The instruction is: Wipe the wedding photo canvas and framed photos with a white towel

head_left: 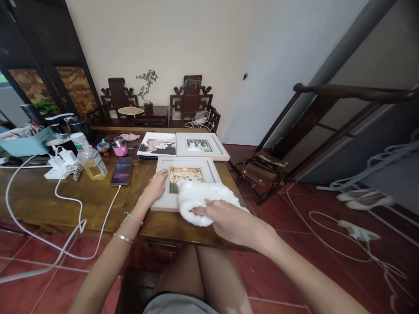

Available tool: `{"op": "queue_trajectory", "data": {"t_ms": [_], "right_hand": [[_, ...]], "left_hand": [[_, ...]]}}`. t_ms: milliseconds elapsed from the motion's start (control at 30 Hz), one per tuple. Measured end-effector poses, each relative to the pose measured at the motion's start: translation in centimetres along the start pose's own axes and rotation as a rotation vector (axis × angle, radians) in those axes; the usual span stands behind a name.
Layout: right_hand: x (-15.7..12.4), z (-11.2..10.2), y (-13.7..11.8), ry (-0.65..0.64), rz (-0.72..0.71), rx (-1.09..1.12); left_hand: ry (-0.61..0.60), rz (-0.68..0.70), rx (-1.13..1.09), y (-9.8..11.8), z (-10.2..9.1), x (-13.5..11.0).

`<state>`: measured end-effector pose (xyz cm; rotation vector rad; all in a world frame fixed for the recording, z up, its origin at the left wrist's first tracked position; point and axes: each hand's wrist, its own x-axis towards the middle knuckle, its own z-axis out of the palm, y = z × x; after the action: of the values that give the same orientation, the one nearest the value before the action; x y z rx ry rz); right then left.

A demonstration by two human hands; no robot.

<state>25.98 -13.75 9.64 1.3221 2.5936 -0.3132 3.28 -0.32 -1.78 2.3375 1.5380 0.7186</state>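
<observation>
A pale wooden picture frame [212,168] with a small photo in it lies flat at the table's front edge. My left hand [155,187] grips its left side, the fingers resting over the rim. Bunched in my right hand [225,216] is a fluffy white cloth [199,194], pressed on the lower right of the frame and covering part of the photo. My right index finger points into a fold of the cloth. Just behind lie a second picture frame [218,148] and a photo album or printed panel [157,150], side by side.
Left on the wooden table [131,209] are a phone [121,172] on a charging cable, a bottle of yellow liquid [93,161], a white power strip [59,168], a pink cup [119,148] and a blue organizer [26,141]. A chair holding a brown bag [263,170] stands right.
</observation>
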Motion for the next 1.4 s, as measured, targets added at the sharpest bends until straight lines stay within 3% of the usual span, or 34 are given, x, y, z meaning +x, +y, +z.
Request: {"op": "queue_trajectory", "data": {"t_ms": [100, 267, 367, 467, 600, 800, 900, 1000, 1267, 1400], "right_hand": [[1.2, 0.8, 0.2, 0.053, 0.025, 0.029], [7.6, 2.4, 5.4, 0.229, 0.168, -0.029], [11.2, 1.8, 8.2, 0.315, 0.243, -0.051], [13.1, 0.9, 8.9, 0.348, 0.265, -0.059], [11.9, 1.2, 7.1, 0.263, 0.184, -0.045], [4.1, 1.3, 2.3, 0.056, 0.03, 0.03], [2.1, 1.0, 0.8, 0.023, 0.015, 0.06], [3.2, 1.4, 1.1, 0.085, 0.01, 0.069], [12.6, 1.3, 7.2, 0.292, 0.199, -0.015], [14.0, 1.2, 6.9, 0.323, 0.197, -0.04]], "left_hand": [[-0.01, 0.013, -0.004, -0.1, 0.0, 0.0], [-0.019, 0.037, -0.006, -0.2, -0.2, 0.1], [-0.02, 0.051, -0.005, -0.2, -0.4, 0.1], [-0.014, 0.053, -0.001, -0.2, -0.5, 0.1], [-0.003, 0.037, 0.005, -0.3, -0.3, 0.1], [0.011, 0.015, 0.001, -0.3, 0.2, 0.1], [0.007, 0.023, 0.002, -0.1, 0.1, 0.1], [0.001, 0.042, 0.004, 0.0, -0.1, 0.0], [-0.011, 0.075, 0.006, -0.1, -0.6, 0.0], [-0.007, 0.069, -0.001, -0.1, -0.5, 0.0]]}}
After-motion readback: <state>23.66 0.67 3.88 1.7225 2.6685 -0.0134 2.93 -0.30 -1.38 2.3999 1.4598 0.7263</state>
